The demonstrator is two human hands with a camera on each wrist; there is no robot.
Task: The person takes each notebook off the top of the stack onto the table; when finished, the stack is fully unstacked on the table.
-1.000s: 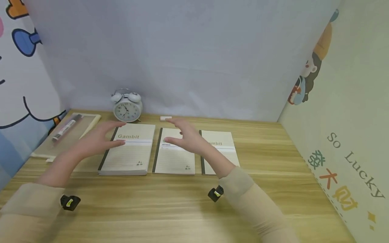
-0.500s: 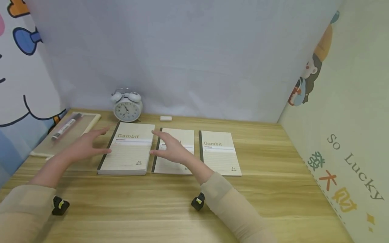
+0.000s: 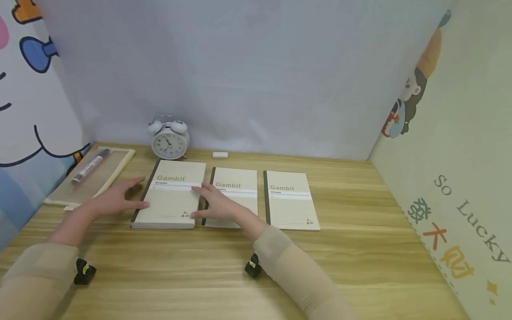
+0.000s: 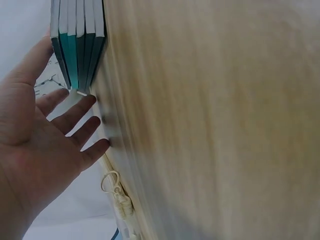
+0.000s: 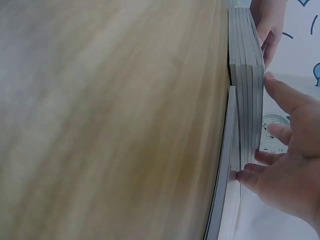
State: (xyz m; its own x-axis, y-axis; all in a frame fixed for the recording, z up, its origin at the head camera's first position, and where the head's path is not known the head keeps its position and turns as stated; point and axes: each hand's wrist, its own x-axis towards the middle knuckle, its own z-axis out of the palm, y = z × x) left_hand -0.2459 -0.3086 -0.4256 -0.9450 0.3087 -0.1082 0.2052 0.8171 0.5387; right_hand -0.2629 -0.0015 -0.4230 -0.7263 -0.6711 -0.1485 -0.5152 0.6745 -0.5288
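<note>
A thick stack of Gambit notebooks (image 3: 172, 200) lies on the left of the row, and the left wrist view shows its several dark and teal spines (image 4: 77, 55). My left hand (image 3: 114, 198) is at the spine side, thumb by the top cover and fingers spread just off the edge. On the opposite side my right hand (image 3: 220, 204) has its fingertips right at the stack's page edges (image 5: 245, 100), fingers extended. That hand overlaps the middle notebook pile (image 3: 236, 178), which is thinner. Another thin Gambit notebook (image 3: 290, 204) lies to the right.
A white twin-bell alarm clock (image 3: 170, 142) stands behind the thick stack. A small white eraser-like block (image 3: 220, 155) lies near the back edge. At the left is a translucent zip pouch (image 3: 116, 166) with a marker (image 3: 91, 166) on or in it. Printed cloths and a plain backdrop enclose the wooden table (image 3: 180, 275).
My right hand has moved left from over the middle notebooks to the thick stack's right edge. My left hand has drawn back and lowered to the spine side.
</note>
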